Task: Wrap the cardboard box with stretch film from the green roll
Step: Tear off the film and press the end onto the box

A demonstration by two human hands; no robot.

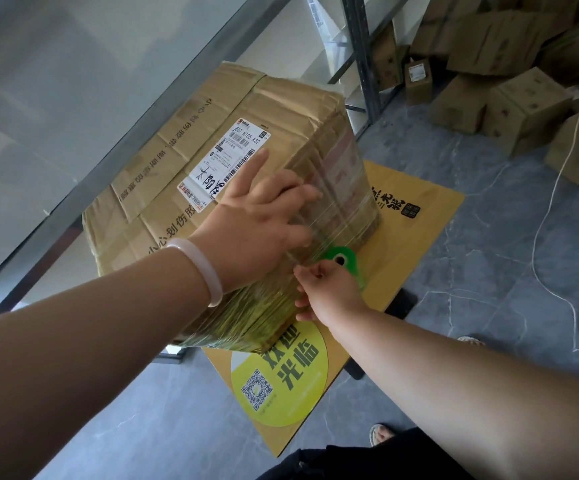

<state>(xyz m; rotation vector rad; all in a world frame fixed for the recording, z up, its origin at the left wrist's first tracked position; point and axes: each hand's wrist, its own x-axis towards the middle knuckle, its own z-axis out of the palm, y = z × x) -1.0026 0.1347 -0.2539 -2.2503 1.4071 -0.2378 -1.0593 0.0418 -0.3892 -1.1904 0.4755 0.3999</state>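
Left hand (256, 223): our fingers straight, pressing film (343, 188) onto the cardboard box (184, 188).
Right hand (331, 291): curled round the green roll (345, 259).
Risk: film slackens if our press slips.

Large labelled cardboard box (191, 188) on yellow mat (416, 216), near end banded in clear film (343, 188). Upright green roll (349, 253) just beside its corner.

yellow mat (426, 230) — on grey floor (488, 271) | stacked cartons (523, 98) far right | white cord (533, 251) | metal rack (360, 64)
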